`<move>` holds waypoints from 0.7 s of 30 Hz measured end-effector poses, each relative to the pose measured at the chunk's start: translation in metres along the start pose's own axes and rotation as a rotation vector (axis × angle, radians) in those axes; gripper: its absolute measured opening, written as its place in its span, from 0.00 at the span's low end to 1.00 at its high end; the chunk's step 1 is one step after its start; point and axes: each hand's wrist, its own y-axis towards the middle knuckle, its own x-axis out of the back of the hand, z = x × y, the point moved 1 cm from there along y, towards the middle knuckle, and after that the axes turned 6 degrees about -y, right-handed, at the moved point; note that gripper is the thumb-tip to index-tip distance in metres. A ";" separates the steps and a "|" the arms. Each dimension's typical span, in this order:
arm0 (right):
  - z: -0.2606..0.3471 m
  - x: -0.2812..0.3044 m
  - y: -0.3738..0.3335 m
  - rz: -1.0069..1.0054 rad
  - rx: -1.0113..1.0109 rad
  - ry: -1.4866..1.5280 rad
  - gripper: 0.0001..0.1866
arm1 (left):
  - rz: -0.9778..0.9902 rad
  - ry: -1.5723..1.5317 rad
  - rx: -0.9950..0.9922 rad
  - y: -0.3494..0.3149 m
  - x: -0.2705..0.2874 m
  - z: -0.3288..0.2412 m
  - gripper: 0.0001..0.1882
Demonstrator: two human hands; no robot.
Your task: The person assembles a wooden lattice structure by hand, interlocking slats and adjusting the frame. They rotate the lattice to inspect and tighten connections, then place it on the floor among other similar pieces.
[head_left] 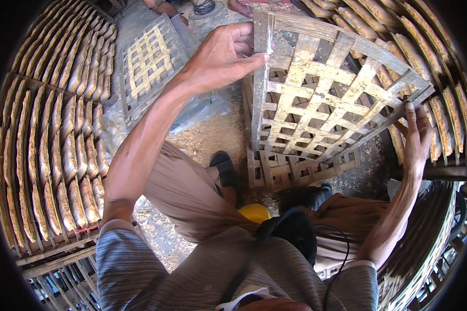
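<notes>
Fingers of left hand (224,56) and, apparently, right hand (419,132) grip a lattice panel (323,70).

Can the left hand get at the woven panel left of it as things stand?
Probably not: the left hand holds the lattice frame, though space toward the woven panel looks open.

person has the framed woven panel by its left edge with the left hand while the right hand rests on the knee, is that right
Not quite: the right hand isn't on the knee. The head view shows it at the right-hand edge of the framed woven panel, while the left hand does have the left edge.
</notes>
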 end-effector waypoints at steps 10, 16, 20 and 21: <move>0.010 -0.008 -0.012 -0.162 0.011 -0.088 0.20 | -0.099 0.204 0.094 0.010 -0.010 -0.013 0.14; 0.009 -0.003 -0.019 -0.193 -0.013 -0.176 0.19 | -0.157 0.309 0.106 0.009 -0.022 -0.022 0.14; 0.003 -0.002 -0.019 -0.236 0.019 -0.204 0.20 | -0.204 0.326 0.088 0.007 -0.024 -0.014 0.16; 0.000 -0.002 -0.018 -0.234 0.026 -0.206 0.20 | -0.192 0.327 0.086 0.007 -0.024 -0.015 0.16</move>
